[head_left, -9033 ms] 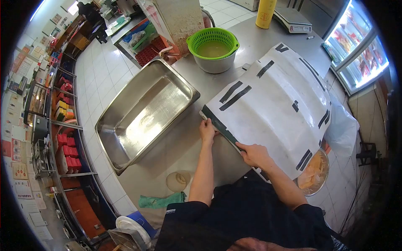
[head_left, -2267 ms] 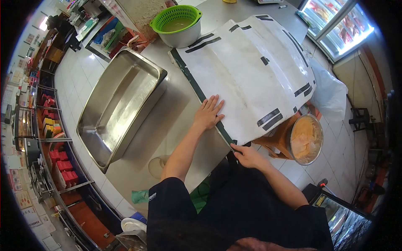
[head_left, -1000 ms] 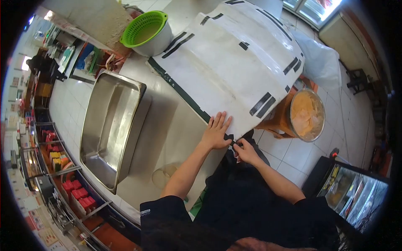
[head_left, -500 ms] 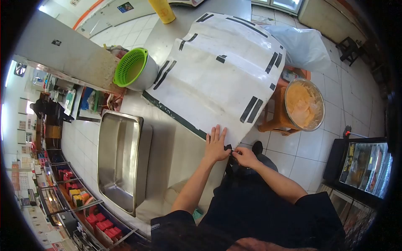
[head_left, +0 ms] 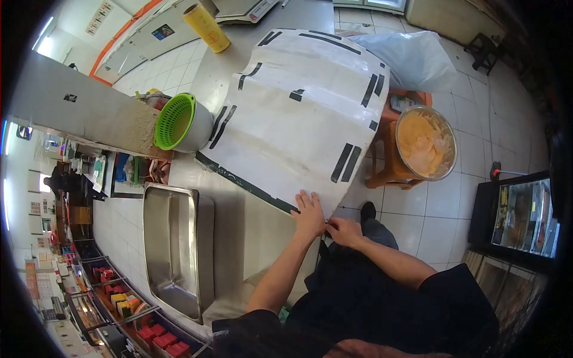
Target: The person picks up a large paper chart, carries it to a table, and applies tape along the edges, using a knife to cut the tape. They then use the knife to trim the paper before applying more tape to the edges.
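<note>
Left hand (head_left: 310,216) flat on taped sheet (head_left: 298,113) — right hand (head_left: 344,230) pinches corner.

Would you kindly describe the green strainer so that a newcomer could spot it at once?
Start at the steel counter, half covered by a white sheet with black tape strips. Between that sheet and the concrete pillar, beyond the deep steel tray, sits the strainer, nested in a metal bowl. It is the only bright green thing on the counter.

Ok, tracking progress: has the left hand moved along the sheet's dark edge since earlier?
Yes: the left hand went along the white sheet from the green colander end to the near corner.
</note>
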The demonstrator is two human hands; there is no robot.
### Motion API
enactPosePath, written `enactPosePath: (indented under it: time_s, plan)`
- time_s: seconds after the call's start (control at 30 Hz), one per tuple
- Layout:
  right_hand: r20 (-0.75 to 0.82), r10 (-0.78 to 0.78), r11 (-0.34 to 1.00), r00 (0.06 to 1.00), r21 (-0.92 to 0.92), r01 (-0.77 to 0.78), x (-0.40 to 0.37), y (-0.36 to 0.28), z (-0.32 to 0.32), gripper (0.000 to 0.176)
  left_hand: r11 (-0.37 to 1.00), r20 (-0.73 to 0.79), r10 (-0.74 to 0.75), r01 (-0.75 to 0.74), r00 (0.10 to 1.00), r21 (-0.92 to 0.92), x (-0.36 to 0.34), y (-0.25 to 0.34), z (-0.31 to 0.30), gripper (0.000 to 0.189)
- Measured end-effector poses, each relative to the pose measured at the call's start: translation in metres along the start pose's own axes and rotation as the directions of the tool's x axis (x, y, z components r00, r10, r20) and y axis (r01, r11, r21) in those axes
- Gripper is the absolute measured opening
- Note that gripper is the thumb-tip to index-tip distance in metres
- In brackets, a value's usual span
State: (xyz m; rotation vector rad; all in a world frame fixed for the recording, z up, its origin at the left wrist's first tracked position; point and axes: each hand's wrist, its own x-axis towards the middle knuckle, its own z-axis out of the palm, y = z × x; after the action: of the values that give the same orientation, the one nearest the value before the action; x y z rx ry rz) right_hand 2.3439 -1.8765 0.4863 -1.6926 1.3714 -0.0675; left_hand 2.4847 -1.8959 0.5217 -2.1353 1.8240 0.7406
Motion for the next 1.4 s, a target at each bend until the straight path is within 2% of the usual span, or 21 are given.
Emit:
enactPosePath:
  time_s: [0.2,0.3,0.43,0.5,0.57,0.6,0.63,0.73,0.8,0.93,0.97,1.0,1.07,1.1,1.13,1.2,1.23,1.27,1.3,1.33,1.4]
  plan:
    - [-0.018,-0.012,0.996,1.0,0.093,0.014,0.001,0.001,0.005,0.026,0.993,-0.019,0.116,-0.116,0.993,0.009,-0.002,-0.009,0.009,0.094]
    - [0.031,0.008,0.971,0.999,0.239,-0.016,0.006,0.007,0.015,0.027,0.939,-0.211,0.311,-0.334,0.927,-0.085,-0.001,-0.037,0.019,0.087]
    - [0.197,0.076,0.96,0.977,0.25,-0.125,-0.001,-0.002,-0.005,0.036,0.898,-0.557,-0.011,-0.237,0.831,-0.371,-0.031,-0.044,0.04,0.07]
    - [0.236,0.088,0.952,0.968,0.265,-0.151,0.001,0.006,0.0,0.041,0.752,-0.481,-0.181,-0.195,0.858,-0.63,-0.044,-0.036,0.052,0.056]
    - [0.179,0.009,0.982,0.984,0.182,-0.042,0.003,0.023,0.018,0.042,0.391,-0.006,-0.315,0.124,0.949,-0.912,-0.066,-0.023,0.05,0.044]
    - [0.159,-0.036,0.99,0.987,0.139,0.013,0.007,0.027,0.022,0.043,0.313,-0.01,-0.297,0.088,0.955,-0.946,-0.07,-0.02,0.074,0.04]
    - [0.271,0.021,0.992,0.962,0.115,-0.054,0.01,0.023,0.014,0.051,0.232,-0.016,-0.281,0.052,0.96,-0.971,-0.072,-0.014,0.099,0.038]
    - [0.319,-0.143,0.954,0.937,0.297,0.045,0.034,0.073,0.047,0.058,-0.002,0.042,-0.421,0.046,0.906,-0.999,-0.078,0.021,0.118,0.037]
    - [0.448,-0.157,0.946,0.88,0.324,0.004,0.042,0.097,0.057,0.062,-0.272,0.213,-0.488,0.084,0.847,-0.959,-0.071,0.035,0.118,0.037]
    - [0.556,-0.315,0.904,0.769,0.423,0.064,0.038,0.088,0.019,0.072,-0.351,0.307,-0.696,0.065,0.649,-0.934,-0.059,0.061,0.118,0.037]
    - [0.697,-0.296,0.937,0.654,0.345,0.056,0.045,0.074,0.0,0.07,-0.346,0.323,-0.747,0.075,0.581,-0.935,-0.058,0.073,0.108,0.036]
    - [0.812,-0.255,0.963,0.526,0.262,0.063,0.06,0.066,-0.023,0.07,-0.406,0.332,-0.741,0.005,0.583,-0.914,-0.053,0.08,0.123,0.036]
    - [0.772,-0.443,0.859,0.456,0.511,-0.031,0.073,0.105,0.005,0.068,-0.52,0.344,-0.693,-0.109,0.634,-0.847,-0.039,0.092,0.137,0.034]
    - [0.723,-0.499,0.813,0.477,0.582,-0.032,0.075,0.103,-0.012,0.058,-0.579,0.349,-0.651,-0.144,0.675,-0.802,-0.035,0.101,0.132,0.033]
    - [0.793,-0.417,0.878,0.443,0.477,-0.028,0.091,0.102,-0.025,0.052,-0.636,0.35,-0.608,-0.173,0.713,-0.752,-0.033,0.106,0.13,0.034]
    - [0.902,-0.224,0.971,0.369,0.239,0.007,0.138,0.104,-0.064,0.042,-0.629,0.329,-0.659,-0.256,0.676,-0.734,-0.026,0.097,0.154,0.038]
    - [0.725,-0.391,0.909,0.567,0.204,0.364,0.157,0.118,-0.095,0.034,-0.624,0.317,-0.685,-0.302,0.656,-0.721,-0.018,0.093,0.159,0.041]
    - [0.488,-0.208,0.688,0.848,0.689,-0.228,0.182,0.123,-0.119,0.041,-0.631,0.316,-0.687,-0.321,0.654,-0.706,-0.009,0.092,0.164,0.041]
    - [0.425,0.176,-0.062,0.888,0.905,-0.421,0.212,0.127,-0.149,0.049,-0.657,0.329,-0.662,-0.309,0.674,-0.688,0.009,0.093,0.154,0.041]
    - [0.321,0.214,-0.316,0.923,0.916,-0.246,0.245,0.124,-0.199,0.062,-0.684,0.343,-0.633,-0.293,0.694,-0.669,0.022,0.097,0.145,0.041]
    - [0.071,0.122,-0.546,0.99,0.838,0.007,0.279,0.102,-0.309,0.062,-0.708,0.347,-0.588,-0.258,0.73,-0.657,0.047,0.1,0.126,0.042]
